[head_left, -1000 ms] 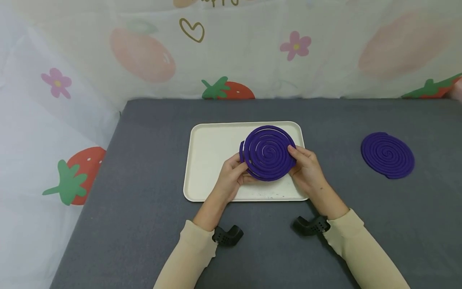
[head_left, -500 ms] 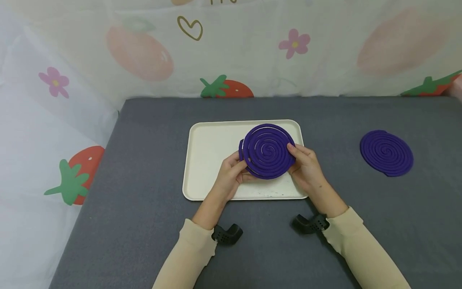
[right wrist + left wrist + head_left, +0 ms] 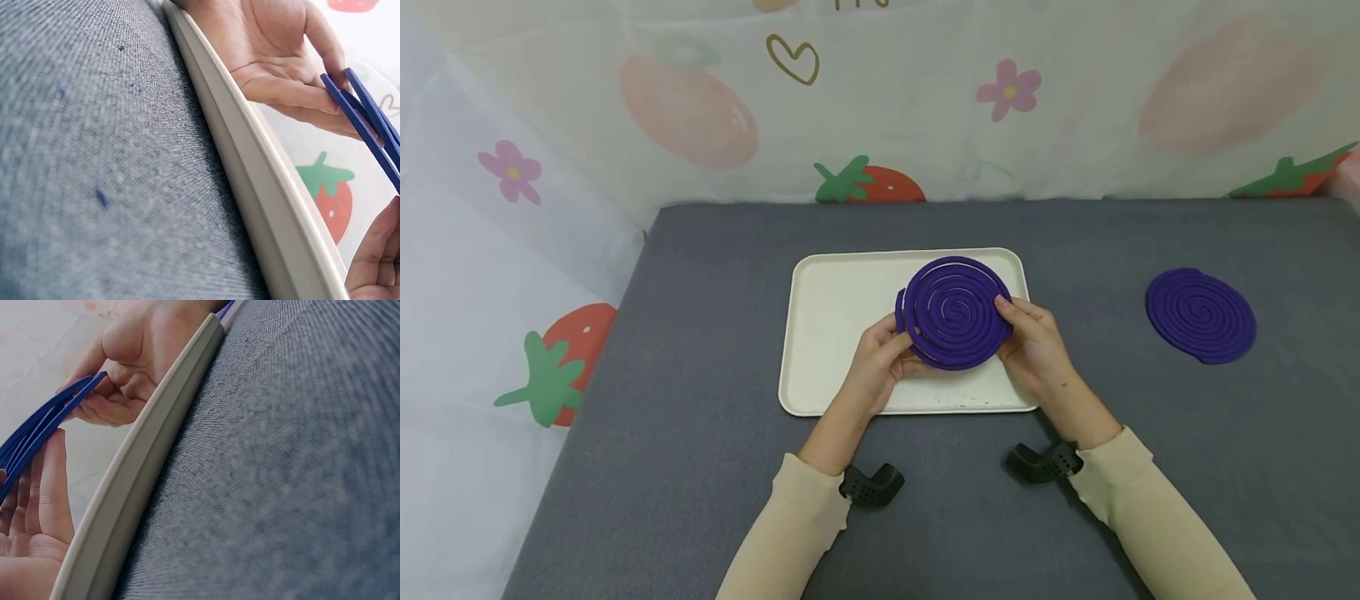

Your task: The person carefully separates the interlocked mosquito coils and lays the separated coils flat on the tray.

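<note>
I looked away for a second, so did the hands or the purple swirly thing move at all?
Hardly at all. Both hands, left hand and right hand, keep gripping the purple coil by its edges above the cream tray; nothing was let go or newly picked up. Everything sits a touch further left in the picture, background included, so that is the camera. The second coil stays flat on the grey table.
</note>
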### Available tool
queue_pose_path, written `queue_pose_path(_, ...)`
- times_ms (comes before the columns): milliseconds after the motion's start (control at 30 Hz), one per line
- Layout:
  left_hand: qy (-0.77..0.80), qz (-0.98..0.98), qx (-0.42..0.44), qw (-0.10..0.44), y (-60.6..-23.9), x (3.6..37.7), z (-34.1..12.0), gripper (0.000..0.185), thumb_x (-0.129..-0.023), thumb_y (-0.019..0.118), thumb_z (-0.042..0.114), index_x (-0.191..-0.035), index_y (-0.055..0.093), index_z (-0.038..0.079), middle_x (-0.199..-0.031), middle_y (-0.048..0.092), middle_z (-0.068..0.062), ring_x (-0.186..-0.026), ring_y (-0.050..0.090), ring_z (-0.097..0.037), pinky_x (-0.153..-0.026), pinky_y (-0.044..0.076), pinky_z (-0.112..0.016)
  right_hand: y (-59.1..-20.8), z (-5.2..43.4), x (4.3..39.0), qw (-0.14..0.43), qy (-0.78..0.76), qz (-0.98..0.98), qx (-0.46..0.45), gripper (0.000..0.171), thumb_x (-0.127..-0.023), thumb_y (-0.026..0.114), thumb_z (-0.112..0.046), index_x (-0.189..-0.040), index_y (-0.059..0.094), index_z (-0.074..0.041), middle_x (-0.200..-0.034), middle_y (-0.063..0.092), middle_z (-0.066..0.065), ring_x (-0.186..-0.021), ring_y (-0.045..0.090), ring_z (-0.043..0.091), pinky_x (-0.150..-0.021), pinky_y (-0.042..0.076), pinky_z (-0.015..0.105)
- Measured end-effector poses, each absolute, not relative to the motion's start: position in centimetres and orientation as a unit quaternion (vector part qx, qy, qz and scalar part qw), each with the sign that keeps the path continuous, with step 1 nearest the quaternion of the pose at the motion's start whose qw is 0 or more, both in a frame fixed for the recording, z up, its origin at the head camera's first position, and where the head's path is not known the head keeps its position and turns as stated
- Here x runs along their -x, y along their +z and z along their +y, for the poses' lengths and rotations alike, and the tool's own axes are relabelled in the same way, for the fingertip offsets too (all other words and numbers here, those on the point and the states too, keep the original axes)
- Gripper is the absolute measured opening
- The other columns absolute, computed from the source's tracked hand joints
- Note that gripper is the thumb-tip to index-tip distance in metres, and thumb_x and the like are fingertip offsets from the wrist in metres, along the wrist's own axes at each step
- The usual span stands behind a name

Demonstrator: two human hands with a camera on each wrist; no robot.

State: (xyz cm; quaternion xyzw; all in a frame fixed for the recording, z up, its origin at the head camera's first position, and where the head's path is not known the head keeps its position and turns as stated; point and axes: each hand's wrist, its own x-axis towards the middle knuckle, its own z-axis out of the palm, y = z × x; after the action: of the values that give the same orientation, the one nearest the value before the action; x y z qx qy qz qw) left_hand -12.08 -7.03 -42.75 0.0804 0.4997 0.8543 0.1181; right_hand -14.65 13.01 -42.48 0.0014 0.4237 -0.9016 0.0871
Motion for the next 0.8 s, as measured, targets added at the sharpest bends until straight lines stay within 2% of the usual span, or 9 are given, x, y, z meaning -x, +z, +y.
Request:
queue_pose_path(167, 0.856, 0.496, -0.081, 0.122, -42.88, 11.88, -7.15, 0.029, -0.093, 0.042, -0.004, -0.121, 0.048, -0.011, -0.088, 0.068, 0.001, -0.074, 0.067, -0.011, -0.065, 0.057, -0.026, -42.77, 12.97, 14.54, 0.094, -0.903, 0.419, 0.004, 0.027, -0.097, 0.051, -0.007, -0.079, 0.072, -0.007, -0.076, 0.068, 0.003, -0.067, 0.063, 0.01, -0.059, 0.052, 0.022)
queue_pose_path(233, 0.852, 0.502, -0.084, 0.125, -42.88, 11.85, -7.14, 0.029, -0.092, 0.043, -0.005, -0.12, 0.05, -0.008, -0.089, 0.068, 0.001, -0.075, 0.067, -0.011, -0.065, 0.057, -0.027, -42.83, 12.89, 14.54, 0.09, -0.902, 0.423, 0.013, 0.027, -0.097, 0.052, -0.006, -0.079, 0.072, -0.007, -0.076, 0.068, 0.002, -0.066, 0.063, 0.01, -0.059, 0.052, 0.021)
queue_pose_path(333, 0.827, 0.54, -0.068, 0.141, -42.92, 11.87, -7.04, 0.017, -0.089, 0.051, -0.004, -0.1, 0.061, 0.003, -0.079, 0.064, 0.004, -0.067, 0.062, -0.008, -0.061, 0.055, -0.023, -42.9, 12.69, 14.44, 0.097, -0.882, 0.46, 0.037, 0.028, -0.096, 0.052, -0.005, -0.078, 0.073, -0.01, -0.074, 0.069, 0.001, -0.065, 0.063, 0.008, -0.059, 0.051, 0.02)
queue_pose_path(400, 0.816, 0.556, -0.048, 0.151, -42.93, 11.87, -7.01, 0.016, -0.087, 0.056, -0.003, -0.088, 0.063, 0.011, -0.074, 0.061, 0.005, -0.063, 0.059, -0.006, -0.058, 0.052, -0.021, -42.92, 12.56, 14.34, 0.105, -0.866, 0.486, 0.051, 0.031, -0.096, 0.051, -0.003, -0.077, 0.074, -0.011, -0.073, 0.069, 0.0, -0.064, 0.063, 0.007, -0.059, 0.051, 0.019)
queue_pose_path(467, 0.813, 0.56, -0.028, 0.157, -42.95, 11.84, -6.99, 0.017, -0.087, 0.059, -0.001, -0.08, 0.062, 0.014, -0.069, 0.059, 0.005, -0.059, 0.055, -0.006, -0.056, 0.049, -0.02, -42.92, 12.47, 14.25, 0.113, -0.851, 0.509, 0.059, 0.033, -0.096, 0.051, -0.003, -0.075, 0.074, -0.012, -0.072, 0.069, -0.001, -0.064, 0.062, 0.007, -0.06, 0.05, 0.019)
queue_pose_path(633, 0.836, 0.528, -0.024, 0.149, -42.86, 11.87, -6.93, 0.008, -0.087, 0.06, 0.003, -0.085, 0.062, 0.01, -0.074, 0.062, 0.003, -0.063, 0.059, -0.007, -0.057, 0.05, -0.022, -42.73, 12.49, 14.39, 0.103, -0.844, 0.523, 0.053, 0.033, -0.096, 0.052, -0.005, -0.073, 0.074, -0.012, -0.07, 0.068, -0.002, -0.062, 0.06, 0.006, -0.059, 0.048, 0.019)
queue_pose_path(800, 0.835, 0.529, -0.035, 0.148, -42.94, 11.95, -6.9, 0.017, -0.089, 0.055, 0.0, -0.084, 0.064, 0.013, -0.072, 0.062, 0.003, -0.063, 0.06, -0.006, -0.058, 0.051, -0.021, -42.71, 12.6, 14.43, 0.099, -0.846, 0.522, 0.045, 0.034, -0.096, 0.052, -0.005, -0.071, 0.073, -0.012, -0.067, 0.067, -0.002, -0.06, 0.059, 0.006, -0.058, 0.047, 0.018)
